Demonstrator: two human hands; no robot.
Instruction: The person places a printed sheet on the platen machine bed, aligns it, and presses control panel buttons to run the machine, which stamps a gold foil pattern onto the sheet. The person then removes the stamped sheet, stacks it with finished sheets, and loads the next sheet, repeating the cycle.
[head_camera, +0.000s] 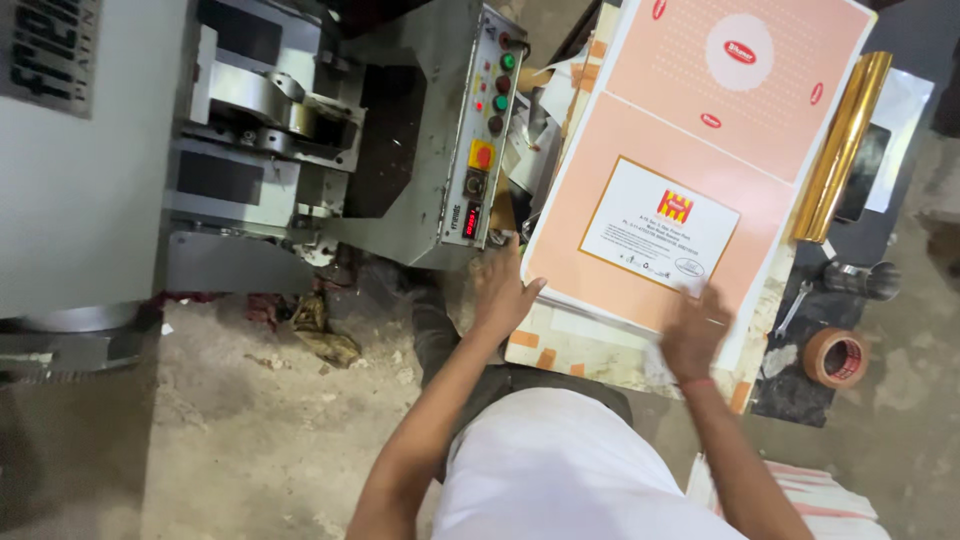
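On top of the stacked peach printed cardboard sheets (690, 150), both open palms lie flat: left hand (503, 290) at near-left corner, right hand (695, 335) at near edge.

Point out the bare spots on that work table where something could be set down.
Little is bare. The peach printed sheets cover most of the table, with the left hand and right hand at their near edge. One dark strip lies free between the gold foil roll and the tape roll, partly taken by a wrench.
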